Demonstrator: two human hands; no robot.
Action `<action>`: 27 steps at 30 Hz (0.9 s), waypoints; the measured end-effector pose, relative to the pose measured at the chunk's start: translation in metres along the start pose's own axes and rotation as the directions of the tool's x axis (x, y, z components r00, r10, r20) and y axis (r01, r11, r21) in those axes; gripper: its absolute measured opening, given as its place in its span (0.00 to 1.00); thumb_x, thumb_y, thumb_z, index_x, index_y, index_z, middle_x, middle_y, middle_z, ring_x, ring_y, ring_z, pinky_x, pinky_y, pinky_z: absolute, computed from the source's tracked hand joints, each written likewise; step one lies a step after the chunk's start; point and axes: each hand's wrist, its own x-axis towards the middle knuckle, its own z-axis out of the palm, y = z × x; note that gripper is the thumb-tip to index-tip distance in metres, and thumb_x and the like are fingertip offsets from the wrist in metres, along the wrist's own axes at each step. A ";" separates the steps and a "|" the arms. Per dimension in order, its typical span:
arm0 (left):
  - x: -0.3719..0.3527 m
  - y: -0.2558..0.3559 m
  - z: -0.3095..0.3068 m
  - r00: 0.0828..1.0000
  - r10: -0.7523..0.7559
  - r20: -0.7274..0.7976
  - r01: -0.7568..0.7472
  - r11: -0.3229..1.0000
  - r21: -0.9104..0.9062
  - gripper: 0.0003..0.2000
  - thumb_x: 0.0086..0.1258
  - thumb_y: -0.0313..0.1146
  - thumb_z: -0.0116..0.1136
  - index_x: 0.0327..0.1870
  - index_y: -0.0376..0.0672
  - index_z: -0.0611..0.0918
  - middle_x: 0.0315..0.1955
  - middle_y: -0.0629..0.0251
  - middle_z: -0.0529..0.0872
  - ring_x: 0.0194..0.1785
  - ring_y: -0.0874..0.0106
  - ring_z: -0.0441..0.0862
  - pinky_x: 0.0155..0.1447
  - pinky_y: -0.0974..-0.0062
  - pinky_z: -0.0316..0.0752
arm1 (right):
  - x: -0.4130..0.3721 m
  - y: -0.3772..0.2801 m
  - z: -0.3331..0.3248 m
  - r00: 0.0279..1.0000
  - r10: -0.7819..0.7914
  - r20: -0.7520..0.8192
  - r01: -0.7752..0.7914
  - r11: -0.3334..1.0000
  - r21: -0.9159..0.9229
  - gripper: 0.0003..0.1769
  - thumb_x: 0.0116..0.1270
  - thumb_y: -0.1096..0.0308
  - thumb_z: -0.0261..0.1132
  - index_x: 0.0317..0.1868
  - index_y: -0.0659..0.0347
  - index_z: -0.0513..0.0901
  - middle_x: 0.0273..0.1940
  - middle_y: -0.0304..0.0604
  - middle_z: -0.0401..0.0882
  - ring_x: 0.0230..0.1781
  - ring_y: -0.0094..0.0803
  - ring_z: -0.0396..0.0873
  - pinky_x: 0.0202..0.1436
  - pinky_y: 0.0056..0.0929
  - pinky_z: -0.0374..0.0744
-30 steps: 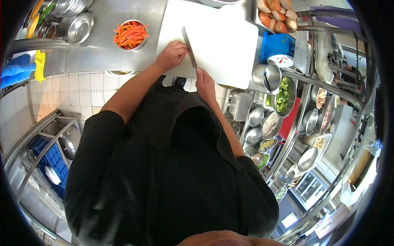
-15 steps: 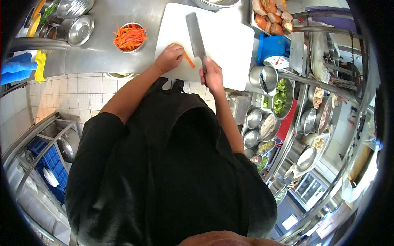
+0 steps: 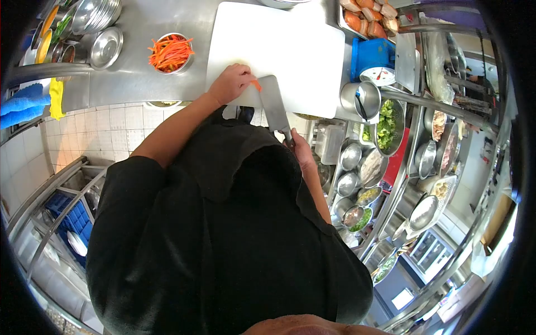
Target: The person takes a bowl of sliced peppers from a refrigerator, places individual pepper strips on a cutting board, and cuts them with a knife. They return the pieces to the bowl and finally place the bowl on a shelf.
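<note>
At the near edge of the white cutting board [image 3: 279, 42], my left hand [image 3: 230, 84] is closed with its fingertips on a small orange carrot piece [image 3: 256, 85]. Most of that piece is hidden by the fingers and blade. My right hand [image 3: 302, 149] grips the handle of a cleaver [image 3: 272, 103], held past the board's near edge. The blade points away from me and its far end meets the carrot piece. To the left of the board stands a metal bowl [image 3: 184, 67] heaped with orange carrot strips [image 3: 170, 52].
A blue scale [image 3: 371, 54], a steel pot [image 3: 350, 99] and a colander of green vegetables [image 3: 386, 127] line the right side. Beyond the scale lies a tray of meat pieces [image 3: 373, 19]. Steel bowls [image 3: 106, 48] sit at the left on the counter [image 3: 134, 78].
The cleaver has come off the board's middle toward me, and my right hand has moved nearer my body. My left hand stays almost in place; less of the carrot piece shows.
</note>
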 end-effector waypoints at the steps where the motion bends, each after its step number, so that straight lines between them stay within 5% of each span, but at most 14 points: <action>1: 0.000 0.000 0.002 1.000 0.012 -0.008 -0.012 1.000 0.004 0.06 0.65 0.26 0.62 0.41 0.42 0.87 0.40 0.60 0.83 0.46 0.59 0.79 0.55 0.63 0.75 | 0.004 -0.002 0.006 1.000 0.001 0.021 -0.001 1.000 -0.009 0.30 0.80 0.39 0.48 0.60 0.56 0.78 0.21 0.37 0.74 0.11 0.26 0.66 0.16 0.27 0.70; 9: -0.005 -0.007 -0.006 0.996 0.084 0.033 -0.084 0.996 -0.014 0.12 0.59 0.21 0.58 0.42 0.43 0.88 0.40 0.61 0.83 0.46 0.60 0.80 0.53 0.63 0.75 | 0.021 -0.011 0.020 0.997 -0.008 0.078 0.005 0.999 0.033 0.30 0.80 0.39 0.48 0.57 0.57 0.80 0.18 0.36 0.71 0.09 0.25 0.63 0.14 0.26 0.67; 13: -0.013 0.012 -0.030 0.988 0.006 -0.155 -0.002 1.000 0.025 0.13 0.59 0.19 0.59 0.42 0.44 0.88 0.42 0.61 0.83 0.51 0.59 0.81 0.57 0.64 0.76 | 0.005 -0.048 0.040 0.993 0.003 0.116 0.008 0.996 -0.094 0.30 0.80 0.39 0.47 0.57 0.57 0.80 0.16 0.36 0.70 0.09 0.25 0.64 0.13 0.25 0.68; 17: -0.019 0.024 -0.074 0.956 -0.086 -0.279 0.106 0.993 0.056 0.15 0.61 0.17 0.60 0.47 0.43 0.88 0.48 0.59 0.84 0.53 0.58 0.81 0.59 0.64 0.76 | 0.002 -0.091 0.073 0.962 -0.130 0.242 0.213 0.909 -0.358 0.29 0.81 0.42 0.49 0.54 0.62 0.80 0.18 0.37 0.72 0.09 0.24 0.66 0.12 0.23 0.68; 25: -0.050 0.000 -0.158 0.846 -0.158 -0.509 0.313 0.920 0.236 0.11 0.61 0.20 0.64 0.44 0.43 0.88 0.46 0.60 0.84 0.51 0.57 0.81 0.57 0.63 0.77 | 0.014 -0.134 0.170 0.951 -0.140 0.275 0.260 0.845 -0.467 0.27 0.81 0.43 0.48 0.40 0.60 0.77 0.19 0.35 0.72 0.11 0.21 0.66 0.12 0.22 0.63; 27: -0.056 -0.015 -0.171 0.818 -0.160 -0.552 0.390 0.861 0.327 0.09 0.61 0.23 0.66 0.43 0.43 0.88 0.46 0.61 0.84 0.50 0.57 0.81 0.57 0.62 0.77 | 0.016 -0.136 0.178 0.945 -0.196 0.261 0.296 0.855 -0.427 0.27 0.82 0.44 0.48 0.48 0.62 0.80 0.20 0.36 0.72 0.11 0.22 0.66 0.13 0.23 0.65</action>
